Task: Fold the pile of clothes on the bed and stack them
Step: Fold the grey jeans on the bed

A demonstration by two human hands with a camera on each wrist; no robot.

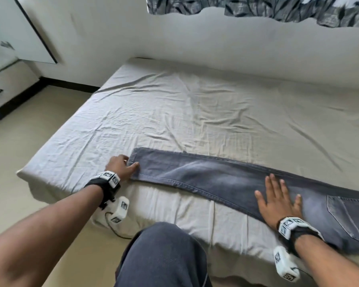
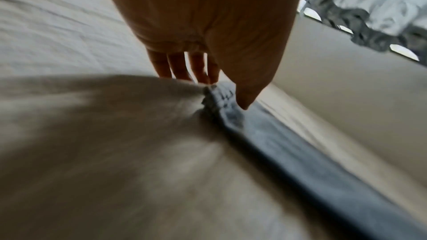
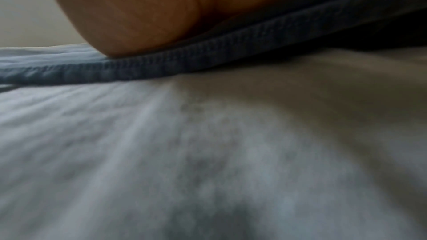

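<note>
A pair of grey jeans (image 1: 205, 175) lies flat along the front of the bed (image 1: 174, 110), legs together, hem to the left and back pocket at the right edge. My left hand (image 1: 122, 165) is at the hem. In the left wrist view its thumb (image 2: 245, 98) lies on top of the jeans (image 2: 289, 149) and its fingers (image 2: 180, 67) dip down at the hem's edge, pinching it. My right hand (image 1: 278, 201) presses flat on the thigh part, fingers spread. The right wrist view shows that palm (image 3: 138, 15) on the jeans' seam (image 3: 208, 57).
The wrinkled pale sheet covers the whole bed behind the jeans. A white drawer cabinet (image 1: 0, 83) stands on the floor (image 1: 29, 125) at the left. A patterned curtain (image 1: 257, 5) hangs on the far wall. My knee in dark trousers (image 1: 164, 255) is at the bed's front edge.
</note>
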